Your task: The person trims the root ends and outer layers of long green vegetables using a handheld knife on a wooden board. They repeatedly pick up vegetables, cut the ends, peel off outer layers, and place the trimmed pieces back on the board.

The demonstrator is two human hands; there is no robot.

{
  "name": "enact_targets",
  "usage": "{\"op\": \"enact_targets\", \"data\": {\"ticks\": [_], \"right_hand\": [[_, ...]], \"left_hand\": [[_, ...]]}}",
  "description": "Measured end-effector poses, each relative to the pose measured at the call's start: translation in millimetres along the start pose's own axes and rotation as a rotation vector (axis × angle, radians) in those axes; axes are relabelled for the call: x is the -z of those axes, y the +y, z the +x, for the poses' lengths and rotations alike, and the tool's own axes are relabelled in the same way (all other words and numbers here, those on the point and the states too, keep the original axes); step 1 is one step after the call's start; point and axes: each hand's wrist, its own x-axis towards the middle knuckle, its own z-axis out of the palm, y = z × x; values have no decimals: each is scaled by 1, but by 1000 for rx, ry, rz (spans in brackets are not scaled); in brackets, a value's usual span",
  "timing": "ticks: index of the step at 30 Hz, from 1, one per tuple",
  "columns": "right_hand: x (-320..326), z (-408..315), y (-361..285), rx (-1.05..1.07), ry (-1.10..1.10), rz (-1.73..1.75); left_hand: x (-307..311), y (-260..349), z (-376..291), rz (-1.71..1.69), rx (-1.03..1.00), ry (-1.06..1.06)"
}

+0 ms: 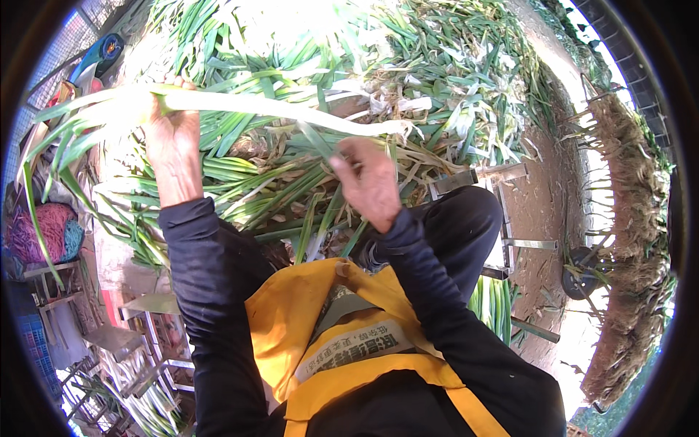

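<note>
My left hand (173,123) grips a long Welsh onion (273,108) near where its white shank meets the green leaves. The shank reaches to the right and ends in a small root tuft; its leaves hang over to the left. Below the root end, the fingers of my right hand (367,177) pinch a strip of green leaf (315,141), slightly blurred. Under both hands lies a heap of Welsh onions (256,185) with green leaves. Farther off spreads a pile of stripped leaves and pale peelings (464,82).
Metal racks (155,317) stand at the lower left, with white onion stalks (136,382) among them. Balls of pink and blue twine (43,232) sit at the left. A long row of roots (628,246) lines the right side, beside a dark round disc (580,273). A yellow apron (289,322) covers my lap.
</note>
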Motion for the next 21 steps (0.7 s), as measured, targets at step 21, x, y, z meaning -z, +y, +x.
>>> {"op": "enact_targets", "data": {"ticks": [21], "right_hand": [[90,-38,-47,480,-875,-141]], "left_hand": [[16,52,21,-38,370,-222]]}}
